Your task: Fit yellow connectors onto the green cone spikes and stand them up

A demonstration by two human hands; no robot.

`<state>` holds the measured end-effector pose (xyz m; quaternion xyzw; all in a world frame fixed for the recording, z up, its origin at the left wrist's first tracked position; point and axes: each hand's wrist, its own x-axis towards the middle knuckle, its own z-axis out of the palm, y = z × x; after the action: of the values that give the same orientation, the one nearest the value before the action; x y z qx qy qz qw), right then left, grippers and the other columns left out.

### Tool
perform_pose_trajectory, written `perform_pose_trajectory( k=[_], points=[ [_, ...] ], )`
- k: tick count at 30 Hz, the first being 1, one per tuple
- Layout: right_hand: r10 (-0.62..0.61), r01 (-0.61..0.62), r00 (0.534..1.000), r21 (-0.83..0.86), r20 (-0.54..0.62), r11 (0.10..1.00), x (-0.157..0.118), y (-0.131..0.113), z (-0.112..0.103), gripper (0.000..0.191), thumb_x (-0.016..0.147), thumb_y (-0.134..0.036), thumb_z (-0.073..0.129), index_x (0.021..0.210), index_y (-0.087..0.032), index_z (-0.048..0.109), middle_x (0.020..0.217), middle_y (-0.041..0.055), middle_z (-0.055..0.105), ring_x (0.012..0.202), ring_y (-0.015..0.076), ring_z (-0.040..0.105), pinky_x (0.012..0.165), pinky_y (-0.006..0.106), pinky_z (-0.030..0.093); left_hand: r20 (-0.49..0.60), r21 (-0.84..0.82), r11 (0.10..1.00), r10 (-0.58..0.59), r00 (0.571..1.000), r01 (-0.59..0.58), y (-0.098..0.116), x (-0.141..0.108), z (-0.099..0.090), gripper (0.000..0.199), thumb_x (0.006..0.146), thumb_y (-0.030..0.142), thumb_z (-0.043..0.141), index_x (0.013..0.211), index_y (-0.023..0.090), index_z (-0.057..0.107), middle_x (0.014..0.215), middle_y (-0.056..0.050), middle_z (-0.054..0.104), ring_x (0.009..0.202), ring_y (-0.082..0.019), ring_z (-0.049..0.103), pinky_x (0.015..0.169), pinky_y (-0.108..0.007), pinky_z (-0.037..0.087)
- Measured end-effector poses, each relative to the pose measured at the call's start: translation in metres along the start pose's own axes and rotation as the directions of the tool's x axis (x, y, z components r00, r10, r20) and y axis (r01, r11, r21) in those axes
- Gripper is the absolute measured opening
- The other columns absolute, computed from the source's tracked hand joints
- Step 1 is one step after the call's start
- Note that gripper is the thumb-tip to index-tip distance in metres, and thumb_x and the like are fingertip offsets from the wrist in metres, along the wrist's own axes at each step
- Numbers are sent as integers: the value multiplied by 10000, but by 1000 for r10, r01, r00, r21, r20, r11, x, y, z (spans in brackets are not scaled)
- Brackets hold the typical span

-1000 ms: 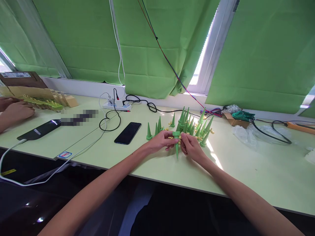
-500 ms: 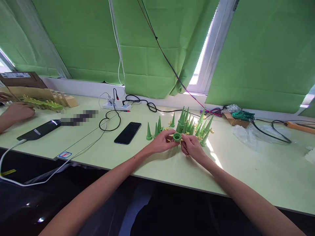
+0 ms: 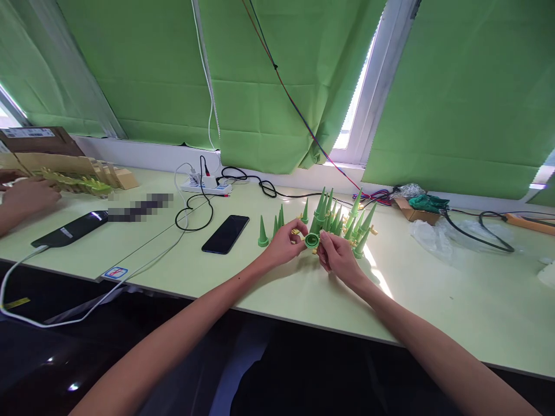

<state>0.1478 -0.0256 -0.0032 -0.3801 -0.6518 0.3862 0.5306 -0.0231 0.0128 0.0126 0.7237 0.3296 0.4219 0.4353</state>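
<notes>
A green plastic cone (image 3: 311, 240) is held up with its hollow round base toward me. My left hand (image 3: 282, 245) has thumb and fingers closed at its left edge, the index finger arched. On its other side, my right hand (image 3: 340, 254) pinches near the rim; fingers hide part of the grip, and a bit of yellow shows there. Just behind my hands, several green cones (image 3: 321, 211) stand in a cluster, some with small yellow fittings (image 3: 373, 230) at the side. Another cone (image 3: 262, 233) stands to the left.
A black phone (image 3: 225, 234) lies left of my hands. Further left are a dark device with a white cable (image 3: 71, 229), a power strip (image 3: 208, 186) and another person's hand (image 3: 32, 195) by a cardboard box (image 3: 43, 141). Clear plastic bags (image 3: 433, 238) lie right.
The held cone's base has tilted and shifted slightly. My left fingers have lifted and arched more, and my right hand stays almost in place. The other person's hand has moved slightly.
</notes>
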Motion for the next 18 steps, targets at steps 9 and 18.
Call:
perform_pose_trajectory(
  k=[9, 18],
  points=[
    [-76, 78, 997, -132, 22, 988, 0, -5, 0, 477, 978, -557, 440, 645, -216, 431, 536, -43, 451, 434, 92, 406, 458, 255, 340, 295, -382, 841, -281, 913, 383, -2, 6, -3, 499, 818, 609, 647, 706, 138, 527, 575, 38, 448, 419, -71, 443, 380, -221, 330],
    [-83, 94, 994, -185, 65, 978, -1, 0, -1, 465, 991, -543, 417, 654, -222, 412, 530, -42, 459, 455, 103, 404, 478, 257, 340, 369, -489, 769, -244, 897, 411, 3, 3, -6, 419, 772, 491, 759, 713, 124, 567, 544, 76, 340, 427, -40, 342, 393, -207, 328]
  ],
)
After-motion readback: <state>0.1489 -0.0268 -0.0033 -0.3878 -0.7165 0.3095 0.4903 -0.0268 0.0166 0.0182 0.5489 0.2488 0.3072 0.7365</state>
